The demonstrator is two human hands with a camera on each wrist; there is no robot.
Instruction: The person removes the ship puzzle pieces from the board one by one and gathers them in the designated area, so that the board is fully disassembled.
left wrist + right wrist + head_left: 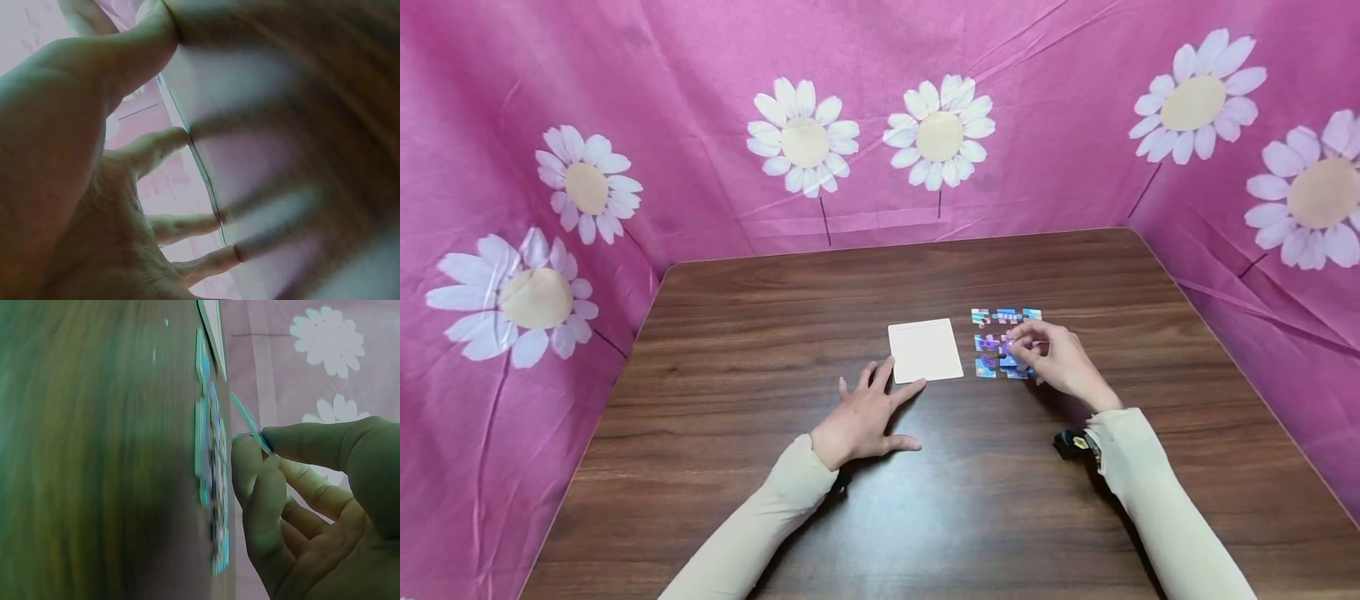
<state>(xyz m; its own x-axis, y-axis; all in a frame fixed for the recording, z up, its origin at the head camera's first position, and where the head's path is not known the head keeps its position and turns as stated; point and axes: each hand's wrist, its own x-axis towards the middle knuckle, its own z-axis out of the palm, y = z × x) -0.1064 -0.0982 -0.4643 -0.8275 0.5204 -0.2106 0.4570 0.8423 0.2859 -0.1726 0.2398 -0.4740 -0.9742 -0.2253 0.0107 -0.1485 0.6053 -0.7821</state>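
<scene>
My left hand (pixel 861 418) lies spread on the table, its fingertips at the near-left edge of a square white board (pixel 927 350). In the left wrist view the straight fingers (pixel 165 150) reach down to the tabletop. Thumb and fingers of my right hand (pixel 1063 360) pinch a thin puzzle piece (pixel 249 419), tilted and raised over the others in the right wrist view. Beneath and left of that hand, several blue and purple puzzle pieces (pixel 986 368) lie loosely in rows, just right of the board. Part of the group is hidden behind the right fingers.
The brown wooden table (pixel 760 333) carries the board and pieces near its middle. Pink cloth (pixel 700 100) with white daisies hangs along its back and sides. A black wrist device (pixel 1070 444) sits at the right cuff.
</scene>
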